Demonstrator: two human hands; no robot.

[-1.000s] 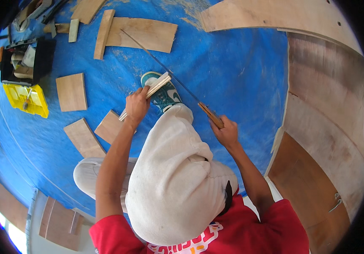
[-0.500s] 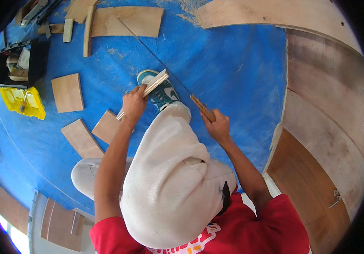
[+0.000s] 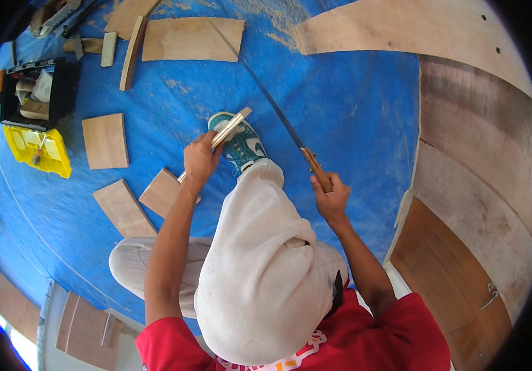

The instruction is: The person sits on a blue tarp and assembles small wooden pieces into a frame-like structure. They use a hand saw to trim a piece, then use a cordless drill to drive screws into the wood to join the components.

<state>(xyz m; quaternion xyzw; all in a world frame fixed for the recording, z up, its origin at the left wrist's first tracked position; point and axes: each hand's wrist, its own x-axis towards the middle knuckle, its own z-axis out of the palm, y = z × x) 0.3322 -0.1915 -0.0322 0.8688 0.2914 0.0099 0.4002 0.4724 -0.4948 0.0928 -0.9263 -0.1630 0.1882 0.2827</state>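
Note:
My left hand [image 3: 202,159] is closed round a narrow, pale, grooved wooden strip [image 3: 231,128]. The strip slants up to the right above my green and white shoe [image 3: 241,148], and its lower end shows past my wrist. In my right hand [image 3: 331,196] is the wooden handle of a handsaw [image 3: 270,101]. Its long thin blade points up and left over the blue sheet, apart from the strip, with the tip above a flat board [image 3: 179,38].
Blue sheeting [image 3: 352,117] covers the floor. Cut wood pieces [image 3: 105,141] lie to the left, near a black toolbox [image 3: 31,93] with a yellow tray [image 3: 37,148]. Large plywood sheets [image 3: 470,130] line the right side. Sawdust [image 3: 281,25] is scattered at the far edge.
The saw has come away from the strip's end, moving right and toward me with my right hand. The strip is still in my left hand. The whole view has shifted slightly.

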